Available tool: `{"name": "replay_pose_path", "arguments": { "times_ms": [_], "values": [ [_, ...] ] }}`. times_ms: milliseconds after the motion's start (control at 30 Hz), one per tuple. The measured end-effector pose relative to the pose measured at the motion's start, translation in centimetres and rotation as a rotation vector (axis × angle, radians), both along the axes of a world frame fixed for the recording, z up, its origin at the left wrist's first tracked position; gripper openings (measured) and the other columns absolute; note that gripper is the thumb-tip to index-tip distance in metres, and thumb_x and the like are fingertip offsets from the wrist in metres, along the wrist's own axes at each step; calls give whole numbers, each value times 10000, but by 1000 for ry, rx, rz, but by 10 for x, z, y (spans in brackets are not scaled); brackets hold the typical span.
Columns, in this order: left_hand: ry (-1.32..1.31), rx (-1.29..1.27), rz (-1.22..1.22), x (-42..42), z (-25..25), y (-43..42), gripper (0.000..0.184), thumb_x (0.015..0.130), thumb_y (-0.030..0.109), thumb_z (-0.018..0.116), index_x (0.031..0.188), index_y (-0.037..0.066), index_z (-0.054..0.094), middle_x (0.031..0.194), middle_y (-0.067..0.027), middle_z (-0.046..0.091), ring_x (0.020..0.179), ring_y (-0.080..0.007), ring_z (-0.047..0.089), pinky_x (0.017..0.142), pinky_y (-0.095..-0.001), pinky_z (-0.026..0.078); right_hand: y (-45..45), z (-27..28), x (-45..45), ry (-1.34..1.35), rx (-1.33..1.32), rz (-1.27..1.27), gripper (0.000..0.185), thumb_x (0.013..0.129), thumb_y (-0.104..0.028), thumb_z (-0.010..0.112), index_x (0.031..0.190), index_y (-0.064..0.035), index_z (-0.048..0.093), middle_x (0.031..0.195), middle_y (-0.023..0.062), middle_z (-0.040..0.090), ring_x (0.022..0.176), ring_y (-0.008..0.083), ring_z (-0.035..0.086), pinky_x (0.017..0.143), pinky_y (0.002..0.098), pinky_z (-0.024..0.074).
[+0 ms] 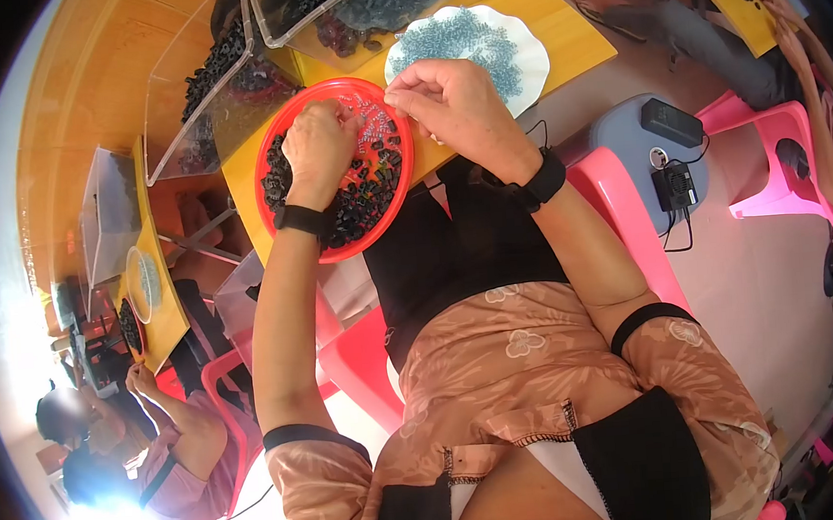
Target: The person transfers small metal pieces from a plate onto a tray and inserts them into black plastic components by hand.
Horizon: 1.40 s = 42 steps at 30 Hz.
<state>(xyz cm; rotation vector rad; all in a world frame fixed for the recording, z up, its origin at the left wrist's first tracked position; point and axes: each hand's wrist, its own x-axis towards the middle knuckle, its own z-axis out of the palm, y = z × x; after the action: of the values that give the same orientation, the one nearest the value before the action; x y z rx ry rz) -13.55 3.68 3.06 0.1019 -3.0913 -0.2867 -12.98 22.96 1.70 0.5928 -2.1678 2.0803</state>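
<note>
My left hand [317,149] is over a red round tray [408,178], its fingers curled down and pressed together among the pieces, their tips partly hidden. Small black parts [364,201] fill much of the tray, and small clear pieces [373,128] lie toward its far right side. Just above the tray's right rim, my right hand [459,107] pinches thumb and forefinger together. Whatever sits in that pinch is too small to make out. Close behind the right hand stands a white scalloped plate [533,63] heaped with small bluish clear pieces [460,49].
Clear plastic bins [203,111] of black parts stand on the yellow table [570,32] beyond the tray. A blue-grey stool [621,139] at right carries a black device [674,187] with cables. Other people sit at yellow tables, left [192,440] and far right [821,106].
</note>
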Motion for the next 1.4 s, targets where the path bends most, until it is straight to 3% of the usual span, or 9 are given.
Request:
{"name": "replay_pose_path", "arguments": {
  "times_ms": [167, 567, 667, 867, 967, 1100, 1200, 1300, 1400],
  "values": [
    [-25, -90, -91, -3, -6, -2, 195, 739, 231, 715, 889, 112, 680, 846, -134, 687, 828, -322, 668, 741, -414, 522, 2, 0, 0, 0, 0, 4, 181, 871, -149, 652, 901, 29, 662, 688, 22, 641, 531, 47, 528, 464, 199, 419],
    [-9, 194, -161, 4, -7, -13, 199, 731, 158, 731, 912, 91, 682, 805, -111, 688, 755, -277, 671, 692, -381, 513, -2, -3, 2, -18, -4, 13, 188, 872, -148, 651, 889, 39, 657, 687, 27, 646, 536, 51, 529, 493, 204, 429],
    [37, 249, -125, -1, -14, -20, 176, 756, 133, 723, 905, 56, 670, 764, -93, 689, 700, -219, 669, 643, -337, 510, -2, -4, 2, -20, 0, 18, 192, 874, -147, 647, 893, 45, 657, 690, 30, 648, 543, 54, 538, 506, 207, 437],
    [-162, 1112, -34, 5, -6, -34, 91, 875, 70, 641, 947, 20, 617, 793, -41, 667, 697, -78, 610, 619, -208, 472, -10, -1, 0, -34, 38, 55, 195, 878, -139, 633, 894, 54, 659, 694, 42, 652, 550, 71, 573, 513, 222, 453],
    [-146, 1286, 28, 16, 7, -25, 102, 884, 71, 640, 965, 20, 604, 817, -46, 660, 706, -87, 604, 640, -207, 473, -21, 1, -2, -86, 86, 117, 197, 877, -138, 630, 898, 56, 660, 698, 54, 659, 547, 79, 583, 506, 228, 461],
    [-80, 1373, 6, 23, 7, -24, 108, 872, 83, 663, 945, 20, 614, 822, -47, 662, 706, -81, 598, 648, -200, 471, -36, 0, 2, -78, 33, 163, 205, 875, -141, 631, 911, 59, 660, 701, 72, 668, 549, 86, 594, 497, 233, 471],
    [-38, 1356, 13, 30, 11, -23, 112, 867, 93, 674, 934, 21, 620, 812, -42, 662, 692, -75, 594, 647, -197, 469, -43, -1, 2, 44, 39, 64, 184, 822, -133, 656, 853, 48, 675, 713, 152, 684, 556, 206, 665, 551, 295, 520],
    [6, 1339, 33, 36, 12, -22, 117, 869, 112, 680, 919, 23, 623, 796, -36, 659, 676, -69, 587, 638, -195, 466, -42, 8, 9, -103, 13, 121, 195, 819, -144, 665, 852, 48, 678, 723, 153, 689, 595, 206, 677, 566, 291, 528],
    [36, 1326, 58, 41, 11, -19, 121, 873, 128, 680, 897, 27, 617, 782, -28, 656, 667, -63, 584, 629, -194, 464, -48, 3, 8, -77, -10, 133, 195, 814, -144, 671, 853, 47, 677, 729, 150, 691, 627, 202, 685, 576, 291, 529]
  ]
}}
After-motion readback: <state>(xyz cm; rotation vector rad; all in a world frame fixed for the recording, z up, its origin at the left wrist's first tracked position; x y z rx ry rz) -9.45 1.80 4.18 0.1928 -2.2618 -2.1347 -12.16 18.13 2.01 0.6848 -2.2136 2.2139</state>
